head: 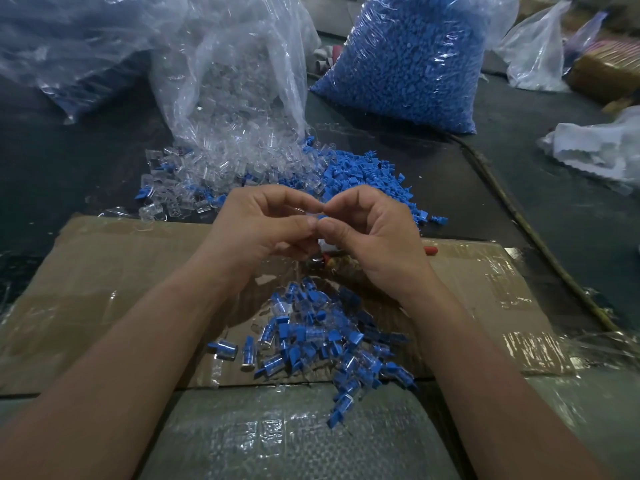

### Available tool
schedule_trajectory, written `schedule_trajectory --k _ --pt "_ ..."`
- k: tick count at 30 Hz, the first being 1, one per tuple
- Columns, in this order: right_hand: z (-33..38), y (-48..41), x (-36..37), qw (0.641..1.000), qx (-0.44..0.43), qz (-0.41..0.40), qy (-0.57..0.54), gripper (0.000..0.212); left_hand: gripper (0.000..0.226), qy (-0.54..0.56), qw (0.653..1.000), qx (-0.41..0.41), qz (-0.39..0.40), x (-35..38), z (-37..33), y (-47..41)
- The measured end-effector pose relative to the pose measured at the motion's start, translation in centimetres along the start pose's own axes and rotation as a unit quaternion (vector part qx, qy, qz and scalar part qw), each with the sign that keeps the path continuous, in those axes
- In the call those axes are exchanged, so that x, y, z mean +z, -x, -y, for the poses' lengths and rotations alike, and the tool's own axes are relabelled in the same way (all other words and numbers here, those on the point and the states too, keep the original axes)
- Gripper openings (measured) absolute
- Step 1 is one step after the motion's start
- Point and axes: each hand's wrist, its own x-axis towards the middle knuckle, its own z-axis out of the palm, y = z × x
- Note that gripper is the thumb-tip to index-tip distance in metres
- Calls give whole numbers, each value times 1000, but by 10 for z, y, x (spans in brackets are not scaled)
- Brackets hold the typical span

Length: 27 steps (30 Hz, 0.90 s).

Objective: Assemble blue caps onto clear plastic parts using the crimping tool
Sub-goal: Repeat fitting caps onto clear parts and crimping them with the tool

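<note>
Both hands meet above the far edge of the cardboard sheet (121, 271), fingertips touching.
- The left hand (263, 223) and right hand (374, 233) each pinch thumb to forefinger on one small piece. A sliver of blue cap (322, 218) shows where they meet, and the rest is hidden by the fingers.
- The crimping tool (431, 251) lies on the cardboard just beneath the hands and is not touched by either hand. We see only its red handle tip past the right hand and a metal bit below the thumbs.
- A heap of assembled pieces (329, 341) sits on the cardboard between the forearms.
- Loose blue caps (367, 178) lie on the dark counter (52, 168) just beyond the right hand.
- Clear plastic parts (194, 181) spill from a clear bag (235, 81) beyond the left hand.
- A full bag of blue caps (408, 57) stands farther back.
</note>
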Motion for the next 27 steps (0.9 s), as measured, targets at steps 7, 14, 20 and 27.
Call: schedule_trajectory --k 7,14,20,27 --pt "-3 0 -3 998 -9 29 47 22 12 -48 999 -2 -19 1 3 -1" --pt "-3 2 -1 997 -56 26 41 35 9 3 999 -41 -23 0 3 -2" --pt "-4 2 -2 994 -78 -8 79 32 17 35 998 -54 -5 -1 1 -1" --pt "-3 3 -3 991 -88 -21 100 31 23 59 996 -64 9 0 -2 -1"
